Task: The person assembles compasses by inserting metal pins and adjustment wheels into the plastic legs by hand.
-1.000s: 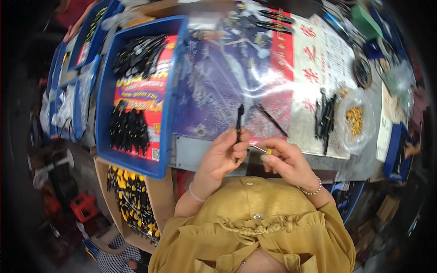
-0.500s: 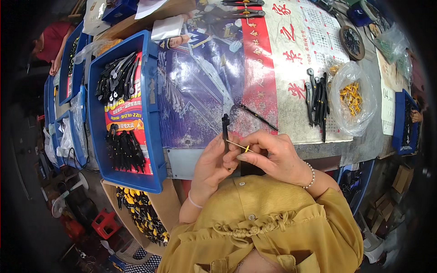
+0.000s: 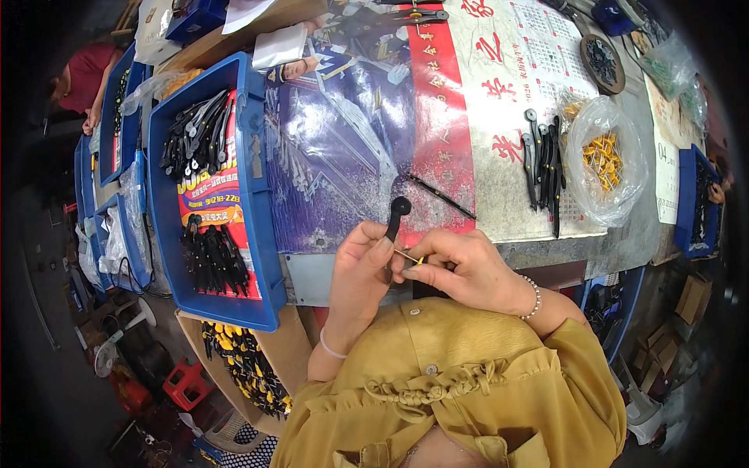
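Centrally, I see my left hand [image 3: 360, 265] gripping an upright black handle [image 3: 395, 220] while my right hand [image 3: 460, 269] pinches a thin yellow-tipped pin [image 3: 409, 257] against it, above the desk [image 3: 546, 249] edge.

Grey workbench [image 3: 616, 234] (poster-covered), blue bin [image 3: 257, 195], black handles [image 3: 544, 168], yellow-pin bag [image 3: 605, 156]
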A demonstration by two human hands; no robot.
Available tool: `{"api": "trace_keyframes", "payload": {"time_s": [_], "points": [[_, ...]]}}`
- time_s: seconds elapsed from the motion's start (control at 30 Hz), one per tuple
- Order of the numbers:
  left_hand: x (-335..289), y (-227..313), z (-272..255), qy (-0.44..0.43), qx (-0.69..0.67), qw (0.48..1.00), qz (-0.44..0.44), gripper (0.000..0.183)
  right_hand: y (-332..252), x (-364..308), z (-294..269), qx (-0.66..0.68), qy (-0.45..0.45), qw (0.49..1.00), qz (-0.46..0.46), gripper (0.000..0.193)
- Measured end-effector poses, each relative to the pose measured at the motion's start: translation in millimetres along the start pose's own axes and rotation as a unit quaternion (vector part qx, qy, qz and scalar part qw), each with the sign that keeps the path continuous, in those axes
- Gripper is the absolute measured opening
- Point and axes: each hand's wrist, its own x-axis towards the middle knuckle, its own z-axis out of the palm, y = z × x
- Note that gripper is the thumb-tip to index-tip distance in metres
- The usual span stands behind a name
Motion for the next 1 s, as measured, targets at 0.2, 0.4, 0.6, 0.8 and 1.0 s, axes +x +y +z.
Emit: {"api": "trace_keyframes", "payload": {"time_s": [0.2, 0.4, 0.6, 0.8, 1.0], "points": [[1.1, 6.2, 3.3, 0.058, 0.030, 0.997, 0.040, 0.011, -6.3, -7.2, -6.8, -0.030, -0.013, 0.999, -0.011, 0.019], [-1.3, 11.3, -18.0, -0.013, -0.321, 0.936, -0.142, 0.020, -7.6, -3.1, -5.8, -0.005, 0.004, 1.000, -0.017, 0.014], [-4.5, 9.2, -10.7, -0.028, -0.348, 0.917, -0.193, 0.019, -7.6, 3.8, 0.1, -0.021, 0.006, 0.999, -0.026, 0.017], [-5.1, 8.0, -11.0, -0.013, -0.301, 0.936, -0.183, 0.020, -9.7, 4.9, 1.3, -0.024, 0.012, 1.000, -0.012, 0.016], [-2.9, 4.6, -10.5, -0.024, -0.248, 0.955, -0.159, 0.018, -9.3, 4.3, 2.6, -0.030, 0.039, 0.998, -0.044, 0.017]]}}
